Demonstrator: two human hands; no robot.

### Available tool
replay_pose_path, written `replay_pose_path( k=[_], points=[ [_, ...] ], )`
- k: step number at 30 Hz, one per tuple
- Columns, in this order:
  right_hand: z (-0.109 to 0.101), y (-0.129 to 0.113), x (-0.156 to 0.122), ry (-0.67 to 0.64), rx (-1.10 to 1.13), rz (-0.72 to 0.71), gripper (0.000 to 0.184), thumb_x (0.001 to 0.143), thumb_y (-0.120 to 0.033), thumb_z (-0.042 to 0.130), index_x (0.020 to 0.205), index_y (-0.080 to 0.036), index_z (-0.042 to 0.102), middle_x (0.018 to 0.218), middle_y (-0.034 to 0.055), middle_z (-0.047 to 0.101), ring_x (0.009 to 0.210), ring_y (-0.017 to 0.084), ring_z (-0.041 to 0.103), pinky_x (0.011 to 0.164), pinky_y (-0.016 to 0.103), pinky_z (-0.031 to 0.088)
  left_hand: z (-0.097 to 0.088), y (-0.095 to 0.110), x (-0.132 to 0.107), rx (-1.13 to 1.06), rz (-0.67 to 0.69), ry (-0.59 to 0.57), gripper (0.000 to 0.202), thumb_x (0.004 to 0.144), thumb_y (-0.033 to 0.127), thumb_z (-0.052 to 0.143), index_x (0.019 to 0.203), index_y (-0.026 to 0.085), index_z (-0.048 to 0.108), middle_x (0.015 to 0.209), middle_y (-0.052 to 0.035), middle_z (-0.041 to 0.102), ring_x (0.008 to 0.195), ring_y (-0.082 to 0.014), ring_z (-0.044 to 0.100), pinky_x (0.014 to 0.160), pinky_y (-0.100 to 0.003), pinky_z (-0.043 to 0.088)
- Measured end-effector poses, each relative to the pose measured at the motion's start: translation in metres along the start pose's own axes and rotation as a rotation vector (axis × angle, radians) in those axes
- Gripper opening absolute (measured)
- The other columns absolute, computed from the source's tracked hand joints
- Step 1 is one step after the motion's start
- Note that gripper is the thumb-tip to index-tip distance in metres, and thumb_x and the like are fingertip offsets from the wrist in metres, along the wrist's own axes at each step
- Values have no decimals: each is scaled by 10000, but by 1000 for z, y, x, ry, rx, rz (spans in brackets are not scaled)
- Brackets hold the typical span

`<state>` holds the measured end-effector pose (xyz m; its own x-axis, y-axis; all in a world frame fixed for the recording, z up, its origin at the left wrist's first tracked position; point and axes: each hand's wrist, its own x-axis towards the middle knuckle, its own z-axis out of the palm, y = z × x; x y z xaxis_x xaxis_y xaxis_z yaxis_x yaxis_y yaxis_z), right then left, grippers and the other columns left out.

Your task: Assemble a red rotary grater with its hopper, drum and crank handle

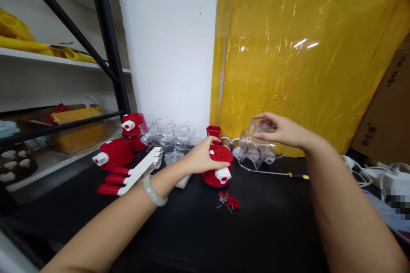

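Left hand (205, 156): thumb and fingers spread wide, holding a round red plastic base (224, 153) upright on the black tabletop (272, 222).
Right hand (272, 127): fingers curled about a clear plastic housing (249, 137), apparently gripped; transparency obscures the contact.
Fitted: white plastic knob (223, 175), on the base's side.
Separate, judged unassembled: the housing; white plastic handles with red grips (137, 172), left; small red plastic clips (232, 203) among metal screws, before the base.
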<state>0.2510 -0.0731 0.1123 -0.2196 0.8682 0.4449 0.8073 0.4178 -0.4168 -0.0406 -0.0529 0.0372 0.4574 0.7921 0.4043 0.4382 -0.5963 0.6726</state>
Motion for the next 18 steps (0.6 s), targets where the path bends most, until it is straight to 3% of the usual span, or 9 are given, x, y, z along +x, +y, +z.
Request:
replay_pose_path(
  k=[4,8,14,18],
  points=[
    [-26,11,-15,207,-10,45,678,719,-606,693,1263,-217,583,1157,117,650,1028,290,615,943,493,479,23,-4,16,-78,-43,-105,815,557,490,838,1234,176,509,1223,-152,628,1091,-309,636,923,-475,515],
    [-31,25,-16,294,103,55,646,734,-598,680,1261,-240,574,1147,106,656,1001,288,617,900,517,497,36,-8,22,-93,-51,-150,854,560,496,841,1261,172,477,1230,-151,625,1106,-308,634,940,-467,510],
    [-3,42,2,251,631,105,414,775,-560,641,1078,-279,616,1122,39,659,1017,231,630,903,453,524,40,-16,18,-99,-73,-183,860,604,509,822,1300,174,444,1281,-156,607,1133,-300,629,970,-445,503],
    [23,39,13,143,932,159,347,811,-575,592,986,-275,581,1018,13,658,971,188,633,917,431,514,41,-18,13,-109,-85,-174,828,642,503,804,1310,179,437,1295,-155,608,1149,-298,625,1016,-470,478]
  ],
)
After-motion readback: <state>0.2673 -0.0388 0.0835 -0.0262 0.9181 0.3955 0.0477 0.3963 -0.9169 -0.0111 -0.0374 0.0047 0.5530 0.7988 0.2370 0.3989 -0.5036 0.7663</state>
